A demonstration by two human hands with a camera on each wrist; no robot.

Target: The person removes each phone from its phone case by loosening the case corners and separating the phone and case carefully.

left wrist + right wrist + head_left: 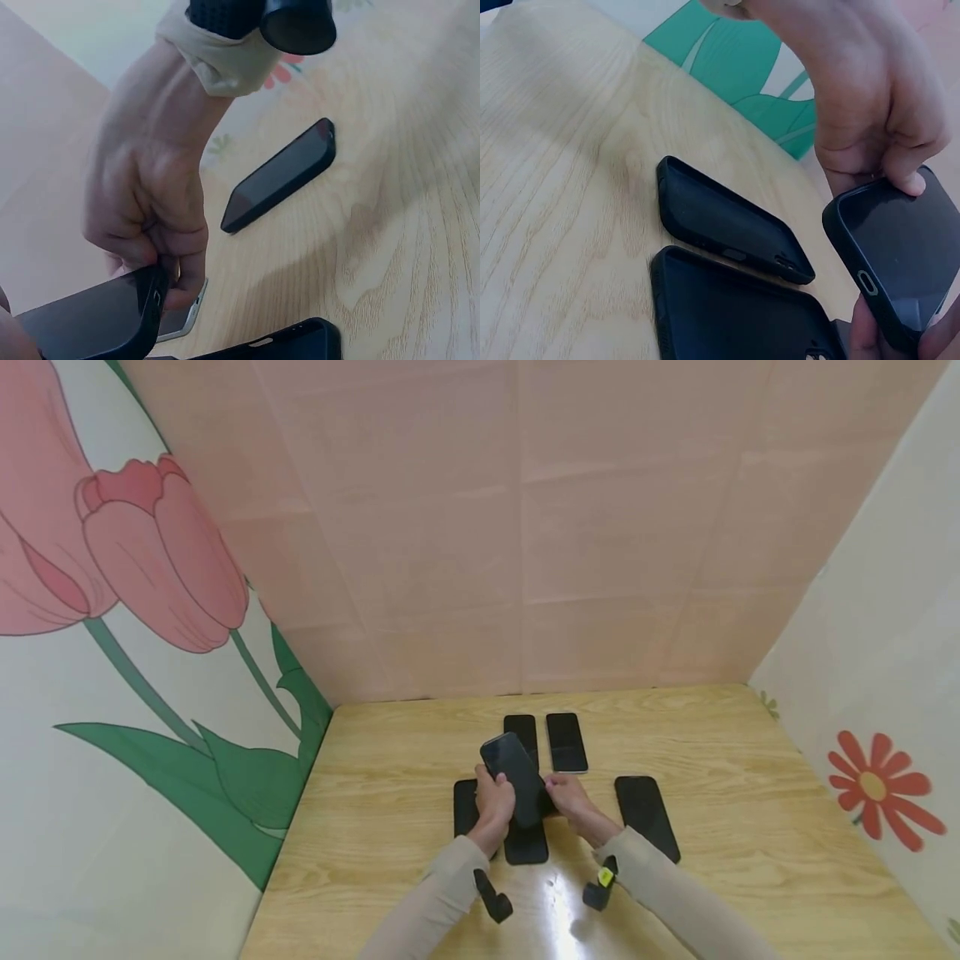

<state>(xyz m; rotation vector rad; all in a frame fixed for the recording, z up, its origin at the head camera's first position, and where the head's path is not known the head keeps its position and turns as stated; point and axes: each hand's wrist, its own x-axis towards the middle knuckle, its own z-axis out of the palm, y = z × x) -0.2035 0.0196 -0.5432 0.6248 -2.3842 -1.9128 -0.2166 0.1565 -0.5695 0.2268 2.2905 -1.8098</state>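
My left hand (495, 797) holds a smartphone (516, 778) in a black case, tilted above the table with its dark screen up. In the right wrist view, the left thumb (909, 182) lies over the screen's edge. My right hand (573, 802) pinches the cased phone's lower right corner; its curled fingers (184, 292) show there in the left wrist view. Below the hands lie two empty black phone cases, one (731, 217) on the left, partly behind the left hand in the head view, and another (735, 307) beside it, under the held phone.
At the back of the wooden table (375, 777) lie two caseless-looking phones, one (522, 731) partly hidden by the held phone, the other (567, 742) with a silver edge. A phone in a black case (647, 818) rests right of the right hand. Fabric walls enclose three sides.
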